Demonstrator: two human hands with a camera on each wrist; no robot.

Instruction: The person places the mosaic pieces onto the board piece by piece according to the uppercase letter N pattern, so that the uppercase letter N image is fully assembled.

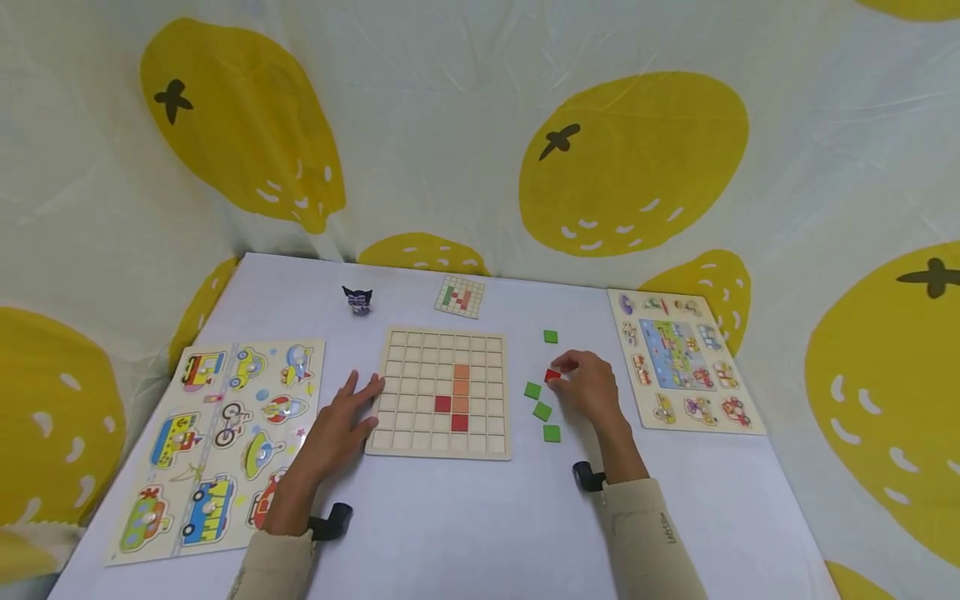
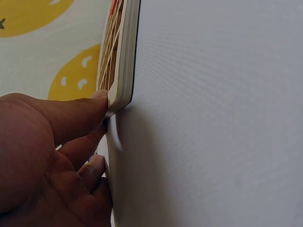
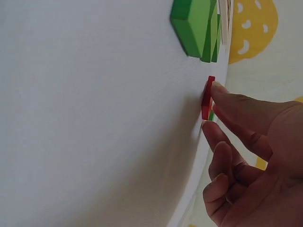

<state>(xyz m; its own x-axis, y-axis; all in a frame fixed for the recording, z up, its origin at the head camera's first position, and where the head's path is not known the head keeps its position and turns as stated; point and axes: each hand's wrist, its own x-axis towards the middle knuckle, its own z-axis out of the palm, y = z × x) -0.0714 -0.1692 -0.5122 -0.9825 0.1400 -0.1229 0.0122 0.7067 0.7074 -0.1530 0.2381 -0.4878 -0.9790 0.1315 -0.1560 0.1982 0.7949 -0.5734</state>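
A wooden grid board (image 1: 412,437) lies in the middle of the table, with two red tiles (image 1: 443,404) and three orange tiles (image 1: 461,372) in its squares. My left hand (image 1: 339,427) rests at the board's left edge, fingers spread; in the left wrist view the thumb touches the board's corner (image 2: 124,90). Right of the board, my right hand (image 1: 592,387) pinches a loose red tile (image 3: 206,99) between thumb and fingertips, low over the tabletop. Several green tiles (image 1: 542,411) lie scattered between the board and that hand.
A vehicle peg puzzle (image 1: 168,400) lies at the left, partly under my left forearm. Another picture puzzle (image 1: 637,400) lies at the right. Behind the board are a small pattern card (image 1: 468,312) and a dark figurine (image 1: 358,301). A lemon-print curtain (image 1: 435,125) hangs behind.
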